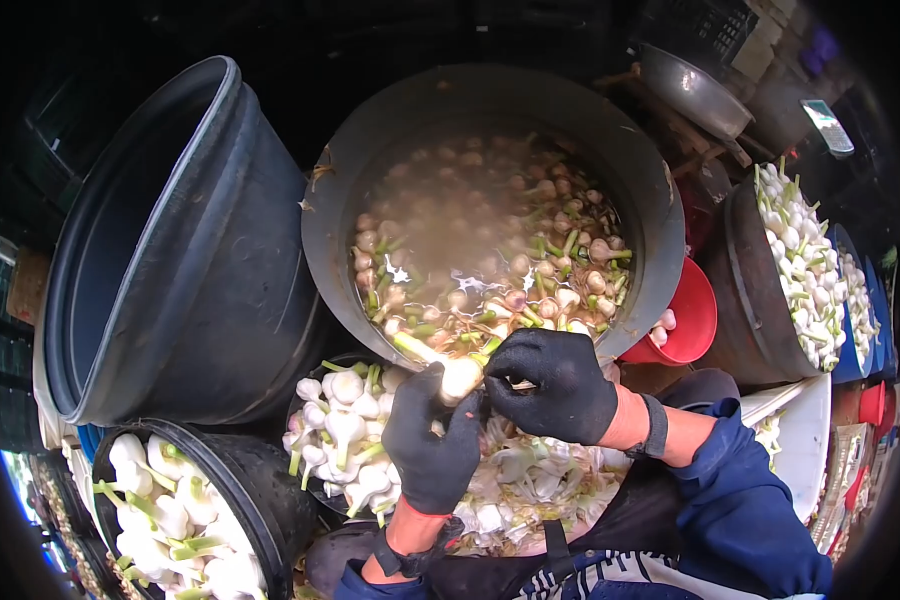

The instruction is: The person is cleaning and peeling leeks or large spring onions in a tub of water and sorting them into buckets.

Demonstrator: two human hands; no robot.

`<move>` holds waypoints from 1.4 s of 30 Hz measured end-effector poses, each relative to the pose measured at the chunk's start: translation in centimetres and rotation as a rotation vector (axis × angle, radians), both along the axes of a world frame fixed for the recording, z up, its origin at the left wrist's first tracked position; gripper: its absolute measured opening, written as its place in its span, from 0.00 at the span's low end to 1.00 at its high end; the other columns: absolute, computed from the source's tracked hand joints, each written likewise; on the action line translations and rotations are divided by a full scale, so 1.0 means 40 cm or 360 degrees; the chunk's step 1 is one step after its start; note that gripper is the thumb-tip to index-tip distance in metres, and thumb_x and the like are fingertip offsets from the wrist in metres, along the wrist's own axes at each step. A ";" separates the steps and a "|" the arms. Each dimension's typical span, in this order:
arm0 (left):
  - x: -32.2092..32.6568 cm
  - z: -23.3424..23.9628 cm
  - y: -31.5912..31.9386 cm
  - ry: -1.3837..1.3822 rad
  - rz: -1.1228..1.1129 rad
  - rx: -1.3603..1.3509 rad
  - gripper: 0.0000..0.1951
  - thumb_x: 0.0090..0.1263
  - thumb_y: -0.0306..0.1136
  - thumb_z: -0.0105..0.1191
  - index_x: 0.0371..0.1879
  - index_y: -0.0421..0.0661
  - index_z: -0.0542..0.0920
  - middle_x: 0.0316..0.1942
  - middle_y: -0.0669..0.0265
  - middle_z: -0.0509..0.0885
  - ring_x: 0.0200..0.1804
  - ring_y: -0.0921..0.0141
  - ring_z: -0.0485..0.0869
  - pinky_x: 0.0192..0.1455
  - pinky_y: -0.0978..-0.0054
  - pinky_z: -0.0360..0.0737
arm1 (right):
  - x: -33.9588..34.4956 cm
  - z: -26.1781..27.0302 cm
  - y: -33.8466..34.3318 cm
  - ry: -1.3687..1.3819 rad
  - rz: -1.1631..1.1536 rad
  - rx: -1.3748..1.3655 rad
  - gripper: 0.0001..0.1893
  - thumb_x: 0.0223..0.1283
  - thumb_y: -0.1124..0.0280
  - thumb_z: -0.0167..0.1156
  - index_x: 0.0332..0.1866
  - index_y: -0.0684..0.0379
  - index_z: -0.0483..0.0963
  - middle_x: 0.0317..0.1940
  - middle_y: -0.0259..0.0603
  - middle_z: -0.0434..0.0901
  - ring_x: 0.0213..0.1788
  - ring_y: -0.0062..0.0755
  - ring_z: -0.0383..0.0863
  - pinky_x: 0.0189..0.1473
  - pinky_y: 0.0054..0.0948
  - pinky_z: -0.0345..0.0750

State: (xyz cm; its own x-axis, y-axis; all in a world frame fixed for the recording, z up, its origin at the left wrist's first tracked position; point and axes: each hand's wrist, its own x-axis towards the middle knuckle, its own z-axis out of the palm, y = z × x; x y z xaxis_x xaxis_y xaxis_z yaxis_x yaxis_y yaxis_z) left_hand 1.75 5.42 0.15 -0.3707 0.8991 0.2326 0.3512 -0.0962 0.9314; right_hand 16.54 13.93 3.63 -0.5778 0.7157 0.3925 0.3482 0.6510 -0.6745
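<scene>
Both hands wear black gloves. My left hand [435, 442] holds a garlic bulb [461, 377] with a green stem between thumb and fingers. Close beside it, my right hand [555, 382] has its fingers curled and pinched at the bulb's right side; whether something is between the fingertips is hard to make out. Just beyond the hands stands a large grey tub [330, 247] of murky water with many unpeeled garlic bulbs [562, 296] floating in it. Below the hands lies a heap of garlic skins [544, 480].
Peeled garlic bulbs fill a black bowl [345, 427] left of my left hand and a black bucket [270, 510] at lower left. A large empty dark tub [217, 247] leans at left. At right are a red bucket [690, 315], a full barrel [750, 300] and a white tray [810, 442].
</scene>
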 end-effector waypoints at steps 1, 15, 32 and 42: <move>-0.004 0.000 0.002 -0.0011 -0.0066 -0.0016 0.17 0.59 0.16 0.58 0.49 0.33 0.74 0.46 0.57 0.80 0.48 0.67 0.82 0.52 0.72 0.80 | 0.003 -0.004 0.000 0.0047 0.0005 -0.0056 0.05 0.44 0.79 0.64 0.29 0.61 0.80 0.25 0.43 0.81 0.26 0.37 0.81 0.29 0.29 0.77; -0.047 0.028 -0.015 -0.1251 -0.0723 -0.0371 0.22 0.64 0.27 0.61 0.56 0.36 0.71 0.45 0.59 0.80 0.40 0.71 0.82 0.40 0.74 0.80 | 0.086 -0.073 0.102 -0.0372 -0.0348 0.0015 0.05 0.46 0.77 0.60 0.31 0.57 0.78 0.33 0.44 0.82 0.33 0.43 0.82 0.36 0.33 0.78; -0.016 0.010 -0.012 -0.0927 -0.0792 -0.0592 0.29 0.71 0.33 0.54 0.66 0.32 0.61 0.37 0.61 0.81 0.34 0.74 0.81 0.34 0.78 0.79 | 0.070 -0.045 0.009 0.0083 0.0264 -0.0248 0.06 0.45 0.72 0.67 0.31 0.58 0.81 0.28 0.41 0.82 0.32 0.43 0.82 0.35 0.36 0.78; -0.025 0.023 -0.001 -0.0557 -0.0979 -0.0642 0.26 0.60 0.26 0.61 0.57 0.33 0.71 0.40 0.56 0.82 0.39 0.69 0.82 0.43 0.73 0.80 | 0.087 -0.054 -0.020 -0.0054 0.0295 -0.0072 0.06 0.49 0.76 0.62 0.32 0.60 0.74 0.24 0.42 0.76 0.26 0.46 0.78 0.28 0.39 0.74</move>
State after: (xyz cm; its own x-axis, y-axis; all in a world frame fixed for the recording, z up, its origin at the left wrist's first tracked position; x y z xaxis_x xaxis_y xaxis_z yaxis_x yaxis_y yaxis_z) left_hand 0.75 5.37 1.06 0.2257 0.9554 -0.1906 0.0270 0.1894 0.9815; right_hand 20.02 13.13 1.48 -0.7137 0.6122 0.3404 0.2480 0.6754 -0.6945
